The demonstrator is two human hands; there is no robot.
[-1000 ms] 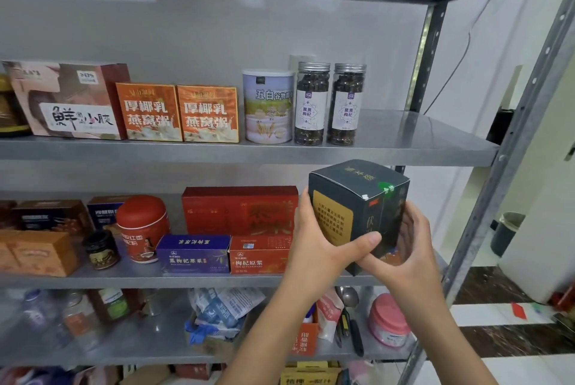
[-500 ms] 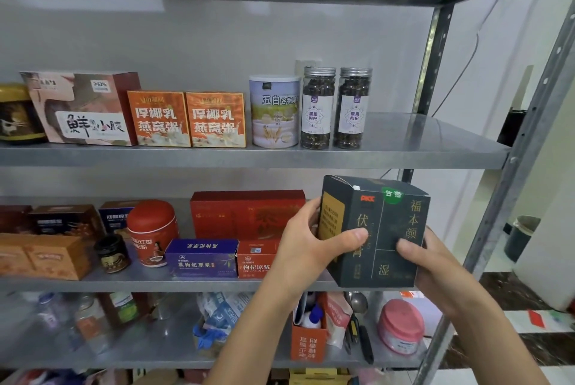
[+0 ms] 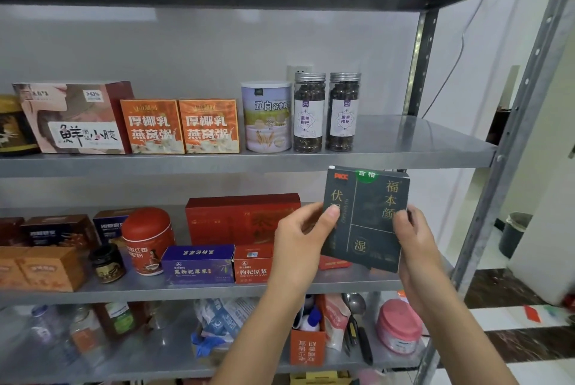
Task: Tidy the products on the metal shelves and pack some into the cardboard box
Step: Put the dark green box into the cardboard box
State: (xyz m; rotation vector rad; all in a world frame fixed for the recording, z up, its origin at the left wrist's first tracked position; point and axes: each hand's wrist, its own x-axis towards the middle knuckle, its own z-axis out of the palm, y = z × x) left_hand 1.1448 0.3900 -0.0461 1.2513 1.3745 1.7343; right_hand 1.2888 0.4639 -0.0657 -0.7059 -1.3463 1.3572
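Observation:
I hold a dark green box [image 3: 370,207] with gold characters upright, its front facing me, in front of the right end of the middle metal shelf [image 3: 357,282]. My left hand [image 3: 298,238] grips its left edge, thumb across the front. My right hand [image 3: 413,241] clasps its right edge. The upper metal shelf [image 3: 420,145] carries a pink box, two orange boxes [image 3: 180,126], a white can [image 3: 267,117] and two dark jars [image 3: 326,112]. No cardboard box shows.
On the middle shelf sit a red tin [image 3: 146,241], a long red box [image 3: 242,218], a purple box [image 3: 199,263], a small dark jar and brown cartons at left. The bottom shelf holds bottles, packets, an orange holder [image 3: 308,347] and a pink tub [image 3: 398,325]. Shelf posts [image 3: 510,148] rise at right.
The dark green box has turned from showing its top and side to facing me square, and has risen slightly. My right hand has shifted from behind it to its right edge.

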